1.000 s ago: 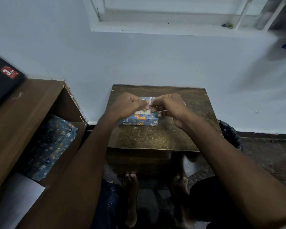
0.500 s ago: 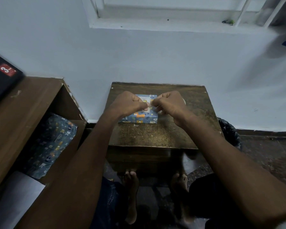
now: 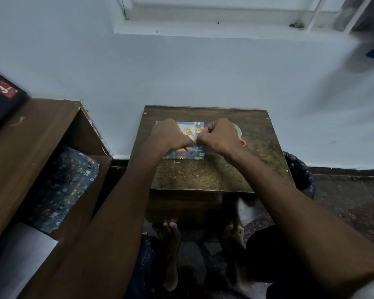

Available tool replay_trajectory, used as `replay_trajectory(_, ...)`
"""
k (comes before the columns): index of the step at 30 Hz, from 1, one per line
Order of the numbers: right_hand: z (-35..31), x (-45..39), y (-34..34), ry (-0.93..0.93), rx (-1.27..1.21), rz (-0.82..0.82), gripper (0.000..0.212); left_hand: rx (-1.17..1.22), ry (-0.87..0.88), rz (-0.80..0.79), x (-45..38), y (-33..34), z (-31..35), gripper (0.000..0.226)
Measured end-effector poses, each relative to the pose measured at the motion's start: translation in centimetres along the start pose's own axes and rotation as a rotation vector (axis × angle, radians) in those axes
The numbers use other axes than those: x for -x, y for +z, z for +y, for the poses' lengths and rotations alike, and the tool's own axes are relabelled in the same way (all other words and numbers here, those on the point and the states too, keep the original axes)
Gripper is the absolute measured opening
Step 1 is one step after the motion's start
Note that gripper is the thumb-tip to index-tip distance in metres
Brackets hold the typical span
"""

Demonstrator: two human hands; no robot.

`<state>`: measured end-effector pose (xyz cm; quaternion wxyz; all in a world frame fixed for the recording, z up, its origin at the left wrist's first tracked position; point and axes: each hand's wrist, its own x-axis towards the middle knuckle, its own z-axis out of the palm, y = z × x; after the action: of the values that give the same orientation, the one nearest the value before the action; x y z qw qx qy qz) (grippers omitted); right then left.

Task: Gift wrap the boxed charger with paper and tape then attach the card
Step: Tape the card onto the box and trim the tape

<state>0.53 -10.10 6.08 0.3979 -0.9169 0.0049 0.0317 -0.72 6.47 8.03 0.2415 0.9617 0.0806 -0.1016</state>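
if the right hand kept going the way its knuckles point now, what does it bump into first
Most likely the left hand: the right hand points leftward, knuckles nearly touching it above the wrapped box. Their relative height is hard to judge.

Only one thing I can read: a white numeral "3" on a red label (image 3: 6, 90), stuck on a black box (image 3: 2, 100) at far left, on top of the wooden shelf unit (image 3: 37, 134). Small white lettering sits beside the 3, too small and blurred for me to make out. The wrapped box (image 3: 190, 155) on the small table (image 3: 203, 175) has printed cartoon animals and some tiny dark marks near its top edge, not legible. No other text, brand or number I can read.
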Motion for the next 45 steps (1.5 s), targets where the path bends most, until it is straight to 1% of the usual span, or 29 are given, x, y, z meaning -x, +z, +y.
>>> replay_trajectory(5, 0.0, 0.0, 0.3, 0.011, 0.031, 0.011, 0.012, -0.042, -0.064, 0.006, -0.2, -0.2, 0.6, 0.041)
replay_trajectory(7, -0.3, 0.2, 0.1, 0.026, 0.005, 0.006, 0.010, -0.080, -0.114, -0.010, -0.4, -0.2, 0.3, 0.062)
replay_trajectory(8, -0.4, 0.2, 0.0, 0.040, -0.013, 0.014, 0.014, -0.090, -0.143, -0.013, -0.5, -0.2, 0.0, 0.073)
replay_trajectory(10, -0.6, 0.2, -0.5, 0.095, -0.047, 0.022, 0.034, -0.092, -0.183, -0.015, -0.5, -0.3, -0.4, 0.087)
replay_trajectory(11, -0.6, 0.2, -0.7, 0.132, -0.093, -0.003, 0.041, -0.086, -0.187, -0.023, -0.6, -0.5, -0.5, 0.090)
replay_trajectory(12, -0.6, 0.1, -0.9, 0.162, -0.167, -0.047, 0.042, -0.065, -0.190, -0.041, -0.7, -0.6, -0.7, 0.087)
replay_trajectory(14, -0.5, -0.1, -1.0, 0.202, -0.272, -0.109, 0.039, -0.021, -0.188, -0.058, -0.9, -1.0, -1.0, 0.070)
replay_trajectory(16, -0.4, 0.0, -0.6, 0.193, -0.279, -0.122, 0.035, 0.052, -0.173, -0.094, -1.2, -1.3, -1.8, 0.045)
replay_trajectory(17, -0.4, 0.1, -0.3, 0.184, -0.275, -0.120, 0.036, 0.122, -0.169, -0.108, -1.4, -1.3, -2.4, 0.036)
replay_trajectory(18, -0.5, 0.4, -0.1, 0.172, -0.272, -0.118, 0.037, 0.210, -0.175, -0.102, -1.3, -1.4, -2.7, 0.032)
replay_trajectory(19, -0.6, 0.6, 0.0, 0.173, -0.260, -0.116, 0.039, 0.308, -0.180, -0.070, -1.1, -1.6, -3.0, 0.030)
replay_trajectory(20, -0.8, 0.8, 0.1, 0.179, -0.245, -0.112, 0.041, 0.361, -0.198, -0.002, -1.0, -1.7, -3.3, 0.037)
replay_trajectory(21, -0.9, 0.8, 0.0, 0.181, -0.227, -0.104, 0.038, 0.378, -0.212, 0.085, -0.9, -1.9, -3.8, 0.042)
replay_trajectory(23, -1.1, 0.7, -0.4, 0.168, -0.195, -0.092, 0.025, 0.320, -0.254, 0.226, -0.6, -1.9, -4.3, 0.041)
replay_trajectory(24, -1.0, 0.6, -0.5, 0.156, -0.176, -0.090, 0.020, 0.310, -0.289, 0.266, -0.3, -1.9, -4.5, 0.048)
replay_trajectory(25, -0.9, 0.5, -0.6, 0.150, -0.154, -0.096, 0.015, 0.308, -0.324, 0.251, -0.3, -1.7, -4.9, 0.061)
replay_trajectory(26, -0.8, 0.4, -0.5, 0.153, -0.143, -0.113, 0.015, 0.334, -0.346, 0.180, -0.3, -1.6, -5.0, 0.068)
replay_trajectory(27, -0.7, 0.5, -0.4, 0.162, -0.144, -0.138, 0.017, 0.370, -0.351, 0.105, -0.4, -1.3, -5.2, 0.068)
replay_trajectory(28, -0.6, 0.6, -0.2, 0.170, -0.163, -0.162, 0.017, 0.439, -0.346, 0.030, -0.1, -1.2, -5.0, 0.062)
replay_trajectory(29, -0.4, 0.5, 0.1, 0.175, -0.191, -0.174, 0.014, 0.512, -0.336, -0.015, 0.0, -1.0, -4.8, 0.054)
replay_trajectory(31, -0.3, 0.4, 0.4, 0.177, -0.271, -0.160, 0.006, 0.600, -0.301, -0.015, 0.2, -0.9, -4.4, 0.037)
replay_trajectory(32, -0.2, 0.3, 0.4, 0.191, -0.333, -0.144, 0.014, 0.637, -0.275, 0.000, 0.3, -1.0, -4.4, 0.033)
replay_trajectory(33, -0.2, 0.2, 0.3, 0.206, -0.414, -0.129, 0.024, 0.682, -0.241, 0.013, 0.3, -1.1, -4.4, 0.036)
replay_trajectory(35, -0.3, 0.2, -0.1, 0.212, -0.561, -0.100, 0.037, 0.784, -0.160, 0.044, 0.2, -1.3, -4.7, 0.051)
replay_trajectory(36, -0.5, 0.3, -0.4, 0.195, -0.608, -0.086, 0.038, 0.821, -0.122, 0.070, 0.1, -1.2, -5.0, 0.057)
replay_trajectory(39, -0.7, 0.3, -1.1, 0.132, -0.668, -0.043, 0.044, 0.895, 0.005, 0.131, -0.5, -1.0, -5.7, 0.062)
replay_trajectory(41, -0.6, -0.1, -1.4, 0.059, -0.663, 0.000, 0.055, 0.855, 0.135, 0.162, -0.6, -1.0, -5.9, 0.066)
replay_trajectory(42, -0.5, -0.3, -1.5, -0.009, -0.631, 0.040, 0.057, 0.793, 0.204, 0.206, -0.6, -1.0, -6.0, 0.066)
replay_trajectory(45, -0.3, -0.5, -1.5, -0.306, -0.439, 0.209, 0.053, 0.644, 0.380, 0.385, -0.5, -0.7, -5.8, 0.061)
